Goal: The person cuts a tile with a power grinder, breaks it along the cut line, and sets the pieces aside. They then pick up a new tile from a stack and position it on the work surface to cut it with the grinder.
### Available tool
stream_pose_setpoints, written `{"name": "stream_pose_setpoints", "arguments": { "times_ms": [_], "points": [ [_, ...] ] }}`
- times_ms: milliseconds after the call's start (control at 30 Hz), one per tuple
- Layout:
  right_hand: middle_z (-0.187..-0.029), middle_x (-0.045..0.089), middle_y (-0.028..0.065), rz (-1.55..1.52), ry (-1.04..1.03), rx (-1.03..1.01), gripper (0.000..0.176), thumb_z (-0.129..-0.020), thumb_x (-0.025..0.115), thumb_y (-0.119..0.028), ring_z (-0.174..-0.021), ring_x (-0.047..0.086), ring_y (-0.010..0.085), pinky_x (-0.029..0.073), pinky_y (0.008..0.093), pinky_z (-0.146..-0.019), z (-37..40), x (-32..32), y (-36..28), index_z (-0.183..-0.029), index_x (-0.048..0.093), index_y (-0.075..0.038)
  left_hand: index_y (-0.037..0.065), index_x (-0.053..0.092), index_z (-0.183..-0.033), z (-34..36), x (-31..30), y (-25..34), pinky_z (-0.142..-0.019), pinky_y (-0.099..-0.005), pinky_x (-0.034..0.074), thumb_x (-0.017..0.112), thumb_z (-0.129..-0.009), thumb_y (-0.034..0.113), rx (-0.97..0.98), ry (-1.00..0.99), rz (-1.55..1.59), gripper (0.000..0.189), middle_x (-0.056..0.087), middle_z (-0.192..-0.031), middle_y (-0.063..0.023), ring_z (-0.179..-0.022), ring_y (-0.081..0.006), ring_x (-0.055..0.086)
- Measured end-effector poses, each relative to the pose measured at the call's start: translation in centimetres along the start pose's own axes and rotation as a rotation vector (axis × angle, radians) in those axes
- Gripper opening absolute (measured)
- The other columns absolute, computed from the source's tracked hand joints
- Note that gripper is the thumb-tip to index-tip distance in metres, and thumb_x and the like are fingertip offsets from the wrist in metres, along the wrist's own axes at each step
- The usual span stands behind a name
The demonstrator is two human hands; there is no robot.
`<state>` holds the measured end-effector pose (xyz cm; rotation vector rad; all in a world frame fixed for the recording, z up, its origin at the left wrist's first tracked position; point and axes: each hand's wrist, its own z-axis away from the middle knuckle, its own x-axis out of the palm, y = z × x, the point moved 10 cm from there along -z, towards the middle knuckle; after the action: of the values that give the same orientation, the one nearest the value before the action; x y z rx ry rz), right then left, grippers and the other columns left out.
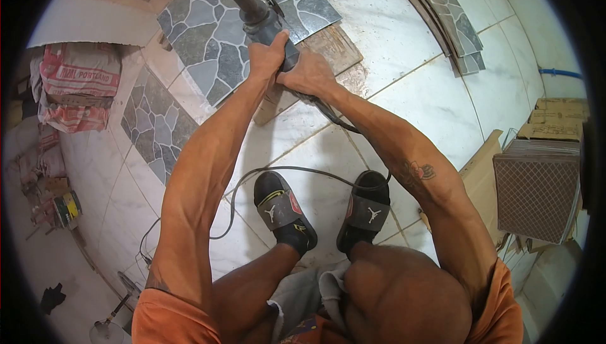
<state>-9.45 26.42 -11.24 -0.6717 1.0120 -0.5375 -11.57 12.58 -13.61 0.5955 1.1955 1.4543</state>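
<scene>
Both hands are on a grey power tool, an angle grinder by its look, with a tube-shaped side piece pointing up. My left hand is wrapped round its body. Just to the right, my right hand grips the rear part, where the black cord comes out. The tool is over a stone-patterned grey tile. A thin disc edge shows at the tool's right side. Under the tile's near edge lies a worn wooden board.
A second patterned tile lies at the left. Long tile strips lie at upper right. Cement bags are at the left, stacked brown tiles at the right. The cord loops around my feet.
</scene>
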Motion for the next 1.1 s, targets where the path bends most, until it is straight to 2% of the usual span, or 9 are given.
{"name": "stream_pose_setpoints", "arguments": {
  "times_ms": [167, 367, 467, 567, 667, 767, 867, 1100],
  "points": [
    [-0.093, 0.069, 0.0341, 0.012, -0.010, -0.002, 0.058, -0.069, 0.070, -0.032, -0.094, 0.070, 0.0444, 0.056, 0.0459, -0.084, 0.4, 0.0, 0.1, -0.102, 0.065, 0.016, -0.011, 0.068, -0.089, 0.4, 0.2, -0.3, -0.061, -0.0344, 0.049, 0.077, -0.084, 0.037, -0.025, -0.011, 0.004, 0.050, 0.068, -0.084, -0.0119, -0.068, -0.0175, 0.062],
    [-0.092, 0.070, 0.0333, -0.008, -0.018, 0.016, 0.058, -0.068, 0.071, -0.034, -0.092, 0.071, 0.0435, 0.057, 0.0457, -0.082, 1.1, -0.3, 0.1, -0.100, 0.067, 0.015, -0.010, 0.069, -0.089, 0.7, 0.5, -0.3, -0.061, -0.0329, 0.049, 0.077, -0.084, 0.035, 0.056, -0.009, 0.109, 0.046, 0.068, -0.083, -0.0104, -0.068, -0.0161, 0.062],
    [-0.098, 0.069, 0.0330, -0.014, -0.013, 0.043, 0.072, -0.065, 0.076, -0.046, -0.096, 0.070, 0.0434, 0.056, 0.0459, -0.085, 0.9, 0.1, 1.0, -0.104, 0.066, 0.015, -0.010, 0.069, -0.090, 0.9, 0.5, -0.4, -0.061, -0.0328, 0.049, 0.077, -0.085, 0.033, 0.050, -0.020, 0.091, 0.044, 0.068, -0.083, -0.0099, -0.068, -0.0156, 0.062],
    [-0.098, 0.069, 0.0330, -0.003, -0.054, 0.059, 0.074, -0.066, 0.076, -0.047, -0.097, 0.070, 0.0434, 0.056, 0.0459, -0.085, 1.2, 0.1, 0.9, -0.105, 0.065, 0.015, -0.010, 0.069, -0.089, 1.0, 0.5, -0.6, -0.060, -0.0334, 0.049, 0.077, -0.085, 0.033, 0.010, -0.017, 0.045, 0.044, 0.068, -0.083, -0.0103, -0.068, -0.0156, 0.062],
    [-0.092, 0.069, 0.0341, 0.007, 0.030, 0.032, 0.060, -0.067, 0.074, -0.036, -0.092, 0.071, 0.0441, 0.058, 0.0458, -0.081, 1.6, -0.6, 0.5, -0.097, 0.068, 0.016, -0.011, 0.069, -0.088, 1.4, 0.5, -0.7, -0.059, -0.0335, 0.049, 0.076, -0.085, 0.034, -0.018, -0.028, 0.036, 0.046, 0.068, -0.083, -0.0109, -0.067, -0.0157, 0.062],
    [-0.093, 0.069, 0.0349, -0.003, 0.037, 0.036, 0.061, -0.067, 0.074, -0.036, -0.092, 0.071, 0.0442, 0.058, 0.0459, -0.081, 1.8, -0.5, 0.8, -0.097, 0.067, 0.017, -0.012, 0.069, -0.088, 0.8, 0.7, -1.6, -0.060, -0.0334, 0.049, 0.076, -0.085, 0.035, -0.008, -0.031, 0.040, 0.048, 0.068, -0.083, -0.0116, -0.067, -0.0159, 0.062],
    [-0.100, 0.068, 0.0350, 0.003, -0.068, 0.048, 0.077, -0.066, 0.076, -0.049, -0.098, 0.069, 0.0445, 0.056, 0.0461, -0.086, 1.5, 0.4, 1.3, -0.106, 0.064, 0.016, -0.012, 0.069, -0.088, 0.9, 0.6, -1.7, -0.060, -0.0334, 0.049, 0.076, -0.086, 0.036, -0.018, -0.017, 0.006, 0.048, 0.068, -0.083, -0.0117, -0.068, -0.0164, 0.062],
    [-0.098, 0.068, 0.0354, 0.006, -0.025, 0.033, 0.076, -0.066, 0.074, -0.046, -0.095, 0.070, 0.0454, 0.056, 0.0464, -0.085, 1.9, 0.1, 1.4, -0.108, 0.063, 0.017, -0.013, 0.068, -0.089, 1.5, 0.8, -1.7, -0.059, -0.0336, 0.049, 0.076, -0.086, 0.034, -0.004, -0.002, 0.027, 0.048, 0.068, -0.084, -0.0119, -0.068, -0.0170, 0.063]
  ]
}}
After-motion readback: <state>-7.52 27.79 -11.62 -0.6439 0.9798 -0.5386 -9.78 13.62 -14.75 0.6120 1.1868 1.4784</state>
